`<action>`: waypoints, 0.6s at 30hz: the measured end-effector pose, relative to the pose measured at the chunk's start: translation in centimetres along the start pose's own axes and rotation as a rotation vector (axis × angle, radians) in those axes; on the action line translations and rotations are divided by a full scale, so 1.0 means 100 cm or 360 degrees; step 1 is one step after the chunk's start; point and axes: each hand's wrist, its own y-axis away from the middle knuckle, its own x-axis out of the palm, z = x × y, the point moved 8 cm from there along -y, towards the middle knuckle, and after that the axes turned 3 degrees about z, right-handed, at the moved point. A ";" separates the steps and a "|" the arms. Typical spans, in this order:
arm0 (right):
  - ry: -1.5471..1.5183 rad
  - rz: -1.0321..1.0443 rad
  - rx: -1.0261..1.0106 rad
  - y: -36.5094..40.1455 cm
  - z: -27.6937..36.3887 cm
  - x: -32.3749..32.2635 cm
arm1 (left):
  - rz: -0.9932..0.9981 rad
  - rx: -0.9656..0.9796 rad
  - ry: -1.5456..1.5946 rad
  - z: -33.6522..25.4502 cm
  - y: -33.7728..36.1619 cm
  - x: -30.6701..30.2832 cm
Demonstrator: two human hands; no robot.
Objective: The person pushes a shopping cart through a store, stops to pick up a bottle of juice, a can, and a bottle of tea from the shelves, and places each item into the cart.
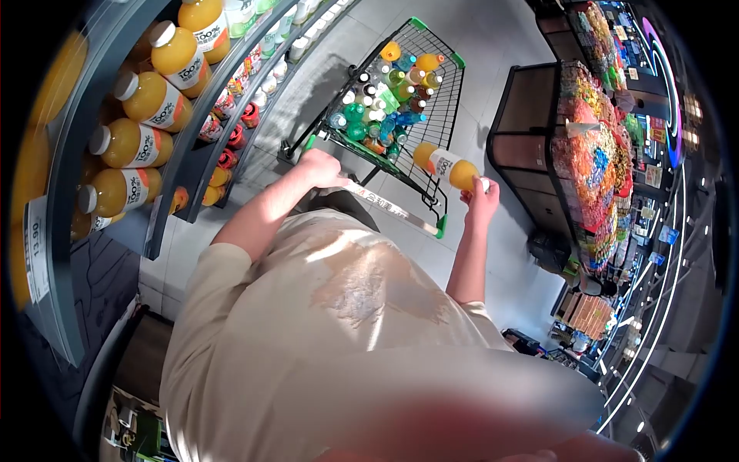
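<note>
1. Head view, left side. A curved shelf [183, 150] carries rows of orange juice bottles [142, 100], caps outward and labels facing the aisle, so each can be read and taken from the front. A price label [35, 246] sits on the shelf edge below them.
2. Head view, centre. A wire shopping cart [445, 100] stands on the pale floor [493, 46], just in front of the person. It is loaded with mixed drink bottles [377, 115], mostly upright and packed close, which likely stops them from tipping.
3. Head view, hands. The left hand [319, 168] is closed around the left end of the cart handle [385, 206]; this grip probably steadies the wheeled cart. The right hand [481, 199] grips one juice bottle [445, 165] at its cap end. The bottle lies nearly level in the air, beside the cart's near right wall and above the handle. Its body is free of the fingers.
4. Head view, right side. A dark display bin [531, 115] heaped with bright packets [593, 154] stands well apart from both hands.
</note>
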 end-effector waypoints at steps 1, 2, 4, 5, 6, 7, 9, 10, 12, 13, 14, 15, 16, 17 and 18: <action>0.0011 0.0057 0.0052 -0.013 -0.016 0.003 | 0.0003 0.0009 0.0001 0.001 -0.002 0.001; -0.0064 0.0080 0.0081 -0.025 -0.033 0.009 | 0.0003 0.0013 0.0001 0.002 -0.005 0.002; -0.0154 0.0102 0.0181 -0.057 -0.085 0.018 | -0.0029 0.0015 0.0002 0.002 -0.006 0.001; -0.0188 0.0028 0.0261 -0.069 -0.108 0.024 | -0.0044 0.0009 0.0022 0.001 -0.002 -0.004; -0.0220 -0.0041 0.0343 -0.079 -0.130 0.031 | -0.0059 -0.0003 0.0044 -0.001 0.002 -0.007; -0.0159 -0.0070 0.0356 -0.092 -0.150 0.038 | -0.0125 -0.0026 0.0051 -0.002 0.006 -0.012; -0.0028 -0.0027 0.0353 -0.112 -0.181 0.052 | -0.0259 -0.0061 0.0052 0.000 0.000 -0.003; 0.0019 -0.0026 0.0377 -0.120 -0.194 0.059 | -0.0241 -0.0078 0.0070 0.002 -0.001 -0.002; 0.0037 0.0026 0.0379 -0.136 -0.216 0.072 | -0.0197 -0.0174 0.0113 0.002 -0.003 -0.001; 0.0050 0.0050 0.0386 -0.143 -0.227 0.076 | -0.0092 -0.0244 0.0129 0.002 -0.006 0.000; 0.0085 0.0108 0.0372 -0.152 -0.238 0.084 | 0.0013 -0.0312 0.0145 0.004 -0.008 0.001; 0.0124 0.0164 0.0364 -0.162 -0.254 0.091 | 0.0049 -0.0359 0.0151 0.003 -0.007 -0.004; 0.0163 0.0215 0.0361 -0.173 -0.276 0.094 | 0.0051 -0.0392 0.0156 0.004 -0.009 -0.004; 0.0123 0.0331 0.0293 -0.183 -0.295 0.102 | 0.0059 -0.0421 0.0159 0.004 -0.011 -0.002; 0.0117 0.0280 0.0300 -0.187 -0.304 0.107 | 0.0064 -0.0449 0.0158 0.005 -0.011 0.000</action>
